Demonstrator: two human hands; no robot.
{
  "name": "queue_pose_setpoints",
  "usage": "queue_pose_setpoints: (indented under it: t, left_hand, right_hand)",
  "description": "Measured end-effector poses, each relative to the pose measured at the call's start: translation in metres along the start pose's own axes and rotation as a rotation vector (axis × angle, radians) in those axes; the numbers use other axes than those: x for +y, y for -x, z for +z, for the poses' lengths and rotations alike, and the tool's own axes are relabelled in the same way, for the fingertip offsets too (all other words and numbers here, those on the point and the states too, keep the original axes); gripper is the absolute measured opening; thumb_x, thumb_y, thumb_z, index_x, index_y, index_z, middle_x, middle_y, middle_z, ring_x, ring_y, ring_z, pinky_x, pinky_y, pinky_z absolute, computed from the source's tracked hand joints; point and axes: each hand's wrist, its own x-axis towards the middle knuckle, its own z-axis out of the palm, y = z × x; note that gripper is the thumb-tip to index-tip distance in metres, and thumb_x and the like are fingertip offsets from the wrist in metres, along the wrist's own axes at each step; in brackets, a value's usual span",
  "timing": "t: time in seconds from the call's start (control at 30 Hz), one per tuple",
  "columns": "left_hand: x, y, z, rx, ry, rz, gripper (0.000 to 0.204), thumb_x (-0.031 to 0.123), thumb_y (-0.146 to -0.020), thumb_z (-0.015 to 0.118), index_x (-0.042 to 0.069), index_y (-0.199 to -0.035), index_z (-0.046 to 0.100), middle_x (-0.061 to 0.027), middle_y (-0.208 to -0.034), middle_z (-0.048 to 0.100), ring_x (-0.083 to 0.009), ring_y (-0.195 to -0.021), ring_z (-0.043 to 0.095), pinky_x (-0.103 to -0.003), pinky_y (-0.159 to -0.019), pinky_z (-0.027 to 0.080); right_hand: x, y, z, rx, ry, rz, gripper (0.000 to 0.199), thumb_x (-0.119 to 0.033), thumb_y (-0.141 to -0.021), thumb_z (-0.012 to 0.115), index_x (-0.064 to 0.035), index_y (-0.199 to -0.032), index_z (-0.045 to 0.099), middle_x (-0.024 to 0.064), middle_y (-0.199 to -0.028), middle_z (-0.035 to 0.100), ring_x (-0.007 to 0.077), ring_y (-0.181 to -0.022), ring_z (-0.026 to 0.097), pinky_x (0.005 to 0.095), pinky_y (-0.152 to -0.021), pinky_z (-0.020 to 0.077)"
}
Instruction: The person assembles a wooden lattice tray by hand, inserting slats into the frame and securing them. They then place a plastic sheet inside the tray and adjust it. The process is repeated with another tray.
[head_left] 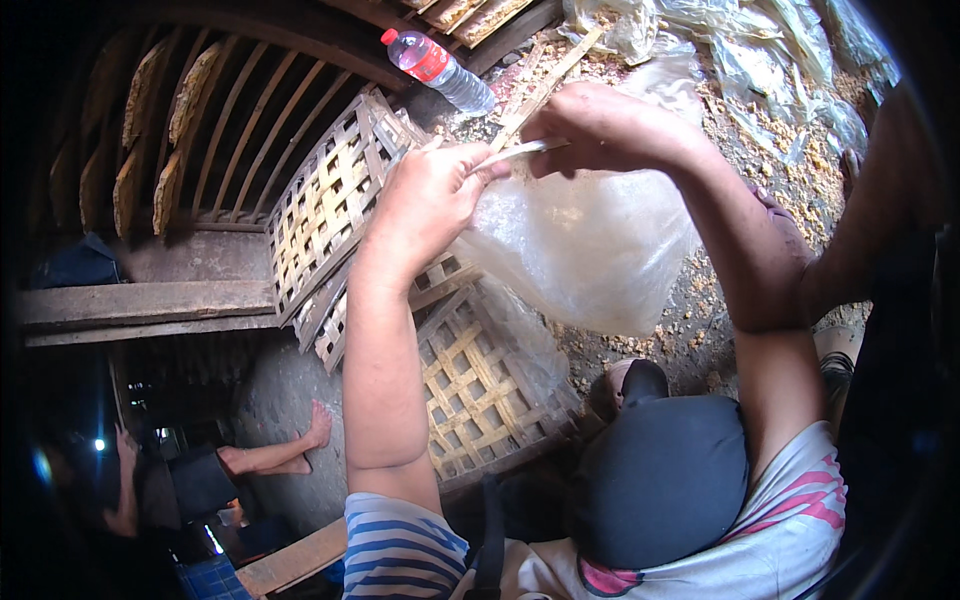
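My left hand [430,200] is closed, with thumb and fingers pinching a thin pale strip [525,150]. This strip runs across to my right hand [590,125], whose fingers are curled in; what they grip is hidden. Just below both hands spreads a cloudy, clear plastic sheet [600,250]; whether either hand touches its upper edge I cannot tell. A flat wooden stick [555,82] slants up past the knuckles of my right hand.
A water bottle [440,70] with a red cap lies beyond my left hand. Woven bamboo trays [325,205] [480,385] lean at left. Crumbs [700,290] cover the ground, with crumpled plastic [770,60] at far right. Another person's bare legs [275,455] show at lower left.
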Motion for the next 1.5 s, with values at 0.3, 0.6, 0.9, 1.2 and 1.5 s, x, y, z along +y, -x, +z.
queue_pose_setpoints:
  t: [0.3,0.6,0.9,1.2,1.5]
  left_hand:
    - [-0.004,0.007,-0.019,-0.012,0.108,-0.143,0.017,0.011,-0.094,0.064,0.0,-0.104,0.072,-0.0014,-0.075,0.068,-0.0067,-0.06,0.055,-0.026,-0.058,0.046]
    - [0.01,-0.01,0.019,-0.02,-0.207,-0.01,0.021,0.015,-0.093,0.064,0.013,-0.113,0.07,-0.0093,-0.091,0.074,-0.0263,-0.067,0.061,-0.033,-0.074,0.051]
    - [-0.008,-0.006,0.011,-0.079,0.298,-0.133,0.028,0.009,-0.095,0.062,-0.003,-0.12,0.062,-0.0094,-0.104,0.069,-0.0135,-0.09,0.066,-0.029,-0.084,0.05]
    - [-0.01,-0.016,0.052,0.112,0.719,0.098,0.031,0.014,-0.099,0.061,-0.004,-0.124,0.06,-0.0095,-0.105,0.072,-0.0146,-0.093,0.067,-0.028,-0.086,0.051]
    - [0.003,-0.008,0.05,-0.061,1.087,0.068,0.032,0.021,-0.105,0.053,-0.004,-0.123,0.061,-0.0105,-0.108,0.071,-0.0173,-0.091,0.07,-0.031,-0.081,0.057]
  right_hand:
    - [0.056,0.038,-0.03,-0.091,0.17,0.364,0.014,-0.016,-0.084,0.067,-0.0104,-0.093,0.077,0.0067,-0.083,0.074,0.0254,-0.082,0.07,0.0387,-0.078,0.0538]
    - [0.013,0.017,-0.025,-0.126,0.01,0.101,0.015,-0.012,-0.081,0.065,-0.0103,-0.092,0.075,0.0087,-0.081,0.073,0.0265,-0.08,0.07,0.0394,-0.074,0.0543]
    - [0.073,0.044,-0.041,0.3,0.167,0.262,0.047,-0.009,-0.08,0.067,-0.0079,-0.127,0.065,0.0108,-0.118,0.069,0.0234,-0.108,0.065,0.0349,-0.098,0.0498]
    - [0.076,0.031,-0.02,0.183,-0.756,0.034,0.058,-0.003,-0.092,0.062,-0.0012,-0.147,0.042,0.0076,-0.13,0.058,0.013,-0.108,0.059,0.0308,-0.091,0.0532]
    - [0.006,0.008,-0.005,0.33,-0.024,-0.125,0.088,-0.029,-0.076,0.084,-0.0154,-0.151,0.039,0.0174,-0.141,0.053,0.0312,-0.135,0.048,0.046,-0.114,0.0388]
